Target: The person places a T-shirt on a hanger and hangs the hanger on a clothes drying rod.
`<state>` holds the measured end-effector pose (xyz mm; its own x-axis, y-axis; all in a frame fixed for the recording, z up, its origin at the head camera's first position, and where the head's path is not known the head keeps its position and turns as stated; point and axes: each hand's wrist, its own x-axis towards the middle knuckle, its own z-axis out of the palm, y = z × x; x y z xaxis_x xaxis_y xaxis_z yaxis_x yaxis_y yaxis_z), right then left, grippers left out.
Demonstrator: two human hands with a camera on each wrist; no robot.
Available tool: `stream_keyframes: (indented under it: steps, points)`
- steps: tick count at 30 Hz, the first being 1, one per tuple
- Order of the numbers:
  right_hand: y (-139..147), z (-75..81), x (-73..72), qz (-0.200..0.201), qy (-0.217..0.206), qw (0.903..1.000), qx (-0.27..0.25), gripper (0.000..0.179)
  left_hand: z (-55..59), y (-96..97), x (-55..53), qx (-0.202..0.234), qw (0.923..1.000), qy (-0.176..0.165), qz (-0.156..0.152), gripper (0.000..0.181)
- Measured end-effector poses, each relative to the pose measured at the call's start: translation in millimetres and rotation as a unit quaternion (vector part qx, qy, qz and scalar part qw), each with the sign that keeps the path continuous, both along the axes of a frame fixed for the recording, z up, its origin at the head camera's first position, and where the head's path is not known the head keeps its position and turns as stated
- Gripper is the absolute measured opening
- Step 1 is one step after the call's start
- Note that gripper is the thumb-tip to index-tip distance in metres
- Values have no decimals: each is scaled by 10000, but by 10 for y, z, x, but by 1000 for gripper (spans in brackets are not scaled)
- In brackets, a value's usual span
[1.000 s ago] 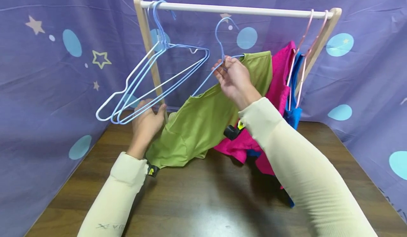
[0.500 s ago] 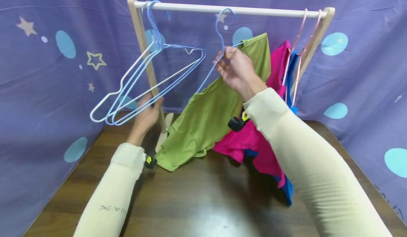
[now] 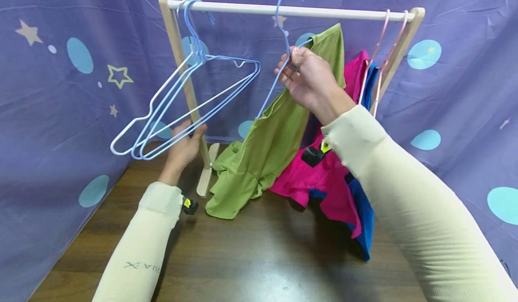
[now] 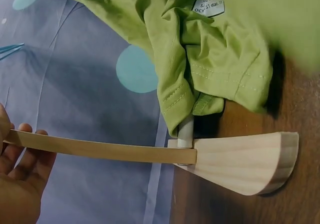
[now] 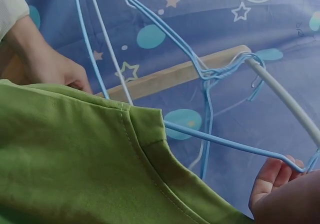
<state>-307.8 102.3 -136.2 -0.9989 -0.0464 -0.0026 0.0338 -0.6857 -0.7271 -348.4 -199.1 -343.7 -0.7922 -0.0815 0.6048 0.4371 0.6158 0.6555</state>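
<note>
My right hand point(image 3: 311, 79) pinches a blue hanger point(image 3: 279, 14) just below its hook. A green shirt point(image 3: 275, 144) hangs on that hanger, tilted, its lower end down by the table. The hook overlaps the rack's white rod point(image 3: 243, 8) in the head view, with its curved top higher than the rod. My left hand point(image 3: 184, 146) grips the left wooden post point(image 4: 100, 149) of the clothes rack, low down, partly behind the bare hangers. In the right wrist view, the shirt's neckline point(image 5: 165, 169) lies along the hanger's blue shoulder wire.
Blue and white bare hangers point(image 3: 194, 68) hang at the rod's left end. At the right end, pink hangers point(image 3: 382, 45) carry a magenta garment point(image 3: 332, 194) and a blue garment point(image 3: 362, 221). The rack's wooden foot point(image 4: 245, 159) stands on the wooden table point(image 3: 259, 257).
My right hand has lifted the blue hanger and green shirt, bringing the hook from below the rod to above it. The left hand stays at the post, closer round it now.
</note>
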Motion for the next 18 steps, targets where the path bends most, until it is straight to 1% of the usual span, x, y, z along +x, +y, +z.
stream_keyframes:
  steps: [7,10,15,18]
  points:
    - [173,164,7,8,-125,9999,26,17,-6,3,4,-1,10000,30,-49,30]
    - [270,202,-6,25,-224,9997,43,19,-19,-2,-4,35,9999,28,-101,29]
    - [412,247,-29,61,-337,9994,62,23,-27,-13,-10,67,10000,28,-68,26]
    - [492,281,-42,-25,-533,9986,30,24,-20,-7,-6,64,10000,13,-39,25]
